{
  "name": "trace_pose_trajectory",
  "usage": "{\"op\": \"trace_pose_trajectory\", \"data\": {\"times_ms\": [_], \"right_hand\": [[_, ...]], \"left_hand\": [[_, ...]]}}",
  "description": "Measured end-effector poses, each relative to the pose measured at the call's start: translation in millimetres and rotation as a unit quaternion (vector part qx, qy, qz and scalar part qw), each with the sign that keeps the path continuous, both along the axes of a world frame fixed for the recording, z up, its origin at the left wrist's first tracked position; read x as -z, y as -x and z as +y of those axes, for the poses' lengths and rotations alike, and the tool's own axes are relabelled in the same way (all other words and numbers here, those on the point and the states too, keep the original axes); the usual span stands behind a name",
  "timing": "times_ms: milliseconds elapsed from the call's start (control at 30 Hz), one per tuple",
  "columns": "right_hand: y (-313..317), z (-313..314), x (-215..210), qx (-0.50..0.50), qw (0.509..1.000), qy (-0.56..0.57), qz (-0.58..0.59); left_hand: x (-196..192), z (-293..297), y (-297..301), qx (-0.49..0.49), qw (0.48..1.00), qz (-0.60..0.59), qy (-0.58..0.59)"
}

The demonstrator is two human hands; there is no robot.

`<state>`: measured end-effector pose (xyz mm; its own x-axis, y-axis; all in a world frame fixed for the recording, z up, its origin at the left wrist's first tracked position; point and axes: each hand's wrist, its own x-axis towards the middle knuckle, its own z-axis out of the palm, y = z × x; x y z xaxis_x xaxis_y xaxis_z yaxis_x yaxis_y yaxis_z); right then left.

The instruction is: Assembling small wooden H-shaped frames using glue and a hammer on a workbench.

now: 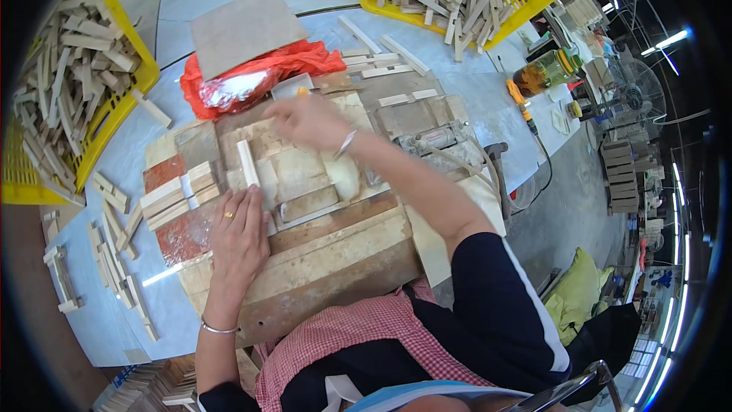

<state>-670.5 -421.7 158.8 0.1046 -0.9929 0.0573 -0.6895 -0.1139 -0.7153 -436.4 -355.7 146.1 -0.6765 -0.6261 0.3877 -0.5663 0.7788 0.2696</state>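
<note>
Beside left fingers (pixel 248 202) — wooden strip (pixel 248 162)

One view only, from a wide fisheye camera worn on the person's head, looking steeply down and forward over the chest onto the surface (pixel 320 0). It sits close: both forearms enter from the lower edge and the wooden board (pixel 328 252) fills the middle. Straight edges bend near the dark round rim, where yellow crates (pixel 114 99) and the workshop floor at right curve away.
</note>
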Motion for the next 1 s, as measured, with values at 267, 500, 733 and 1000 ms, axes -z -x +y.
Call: {"op": "trace_pose_trajectory", "data": {"times_ms": [267,500,733,1000], "right_hand": [[259,-25,39,0.307,0.886,-0.029,0.347],[280,-13,26,0.308,0.93,-0.033,0.199],[82,68,-36,0.005,0.999,-0.046,0.017],[33,91,7,-0.121,0.985,0.078,0.096]], "left_hand": [[-8,6,2,-0.022,0.999,-0.037,-0.007],[-11,6,3,-0.04,0.998,-0.042,-0.006],[-5,3,-4,-0.042,0.999,-0.033,0.008],[-3,7,-5,-0.035,0.998,-0.033,0.029]]}}
